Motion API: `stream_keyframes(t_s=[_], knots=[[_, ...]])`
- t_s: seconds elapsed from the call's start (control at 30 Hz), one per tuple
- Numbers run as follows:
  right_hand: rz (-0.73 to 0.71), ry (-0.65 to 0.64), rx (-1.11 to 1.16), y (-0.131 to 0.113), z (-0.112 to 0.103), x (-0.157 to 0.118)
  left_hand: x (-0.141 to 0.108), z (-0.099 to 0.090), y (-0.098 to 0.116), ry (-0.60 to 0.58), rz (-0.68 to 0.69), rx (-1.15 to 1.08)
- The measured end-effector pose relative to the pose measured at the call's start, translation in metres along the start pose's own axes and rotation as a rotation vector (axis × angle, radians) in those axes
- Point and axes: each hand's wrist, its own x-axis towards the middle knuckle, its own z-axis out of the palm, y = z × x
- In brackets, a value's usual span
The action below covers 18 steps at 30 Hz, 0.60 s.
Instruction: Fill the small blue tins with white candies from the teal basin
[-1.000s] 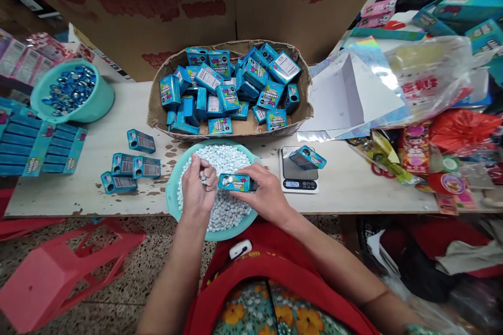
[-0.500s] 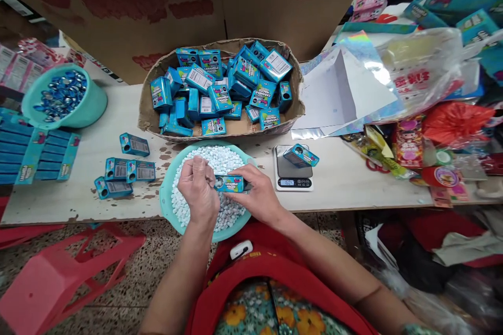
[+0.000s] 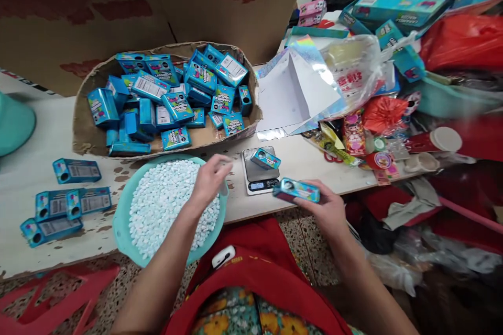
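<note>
My right hand (image 3: 330, 212) grips a small blue candy box (image 3: 296, 191) labelled "Caramelo Macizo", tilted, with a round hole toward its left end. It is in the air by the table's front edge, right of the scale. My left hand (image 3: 212, 180) is above the right rim of a turquoise bowl (image 3: 123, 230) full of small whitish candies (image 3: 165, 204). Its fingers point right, somewhat blurred and slightly apart, and nothing shows in them. On the digital scale (image 3: 253, 170) lies another blue candy box (image 3: 266, 158); the display looks like 1604.
Behind the bowl, a cut-down cardboard tray (image 3: 88, 136) holds many blue boxes. Several more blue boxes (image 3: 78, 170) lie at left. White-and-holographic sheets (image 3: 283, 89), plastic bags (image 3: 349, 68) and wrappers clutter the right. A pink stool (image 3: 58, 298) stands below.
My right hand has carried the candy box from above the bowl to right of the scale. My left hand has left the box, its fist loosened, and reaches right. The view has swung right.
</note>
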Motion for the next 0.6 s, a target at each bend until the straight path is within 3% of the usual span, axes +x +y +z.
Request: stream_keyframes(t_s=[0.13,0.27,0.37,0.47,0.53,0.6], knots=[[0.08,0.379,-0.049,0.031,-0.036,0.017,0.032,0.053,0.012,-0.215,0.262,0.659],[0.049,0.546,0.052,0.069,-0.034,0.043,0.05,0.079,0.011,-0.328,0.382,0.973],[0.032,0.594,0.078,0.101,-0.025,0.062,0.051,0.084,0.002,-0.306,0.424,1.007],[0.048,0.568,0.015,0.118,-0.02,0.067,0.044,0.08,-0.008,-0.252,0.48,0.889],[0.019,0.563,-0.063,0.111,-0.018,0.061,0.036,0.074,-0.01,-0.201,0.498,0.735],[-0.101,0.576,-0.22,0.09,-0.011,0.05,0.024,0.065,-0.007,-0.176,0.504,0.549]])
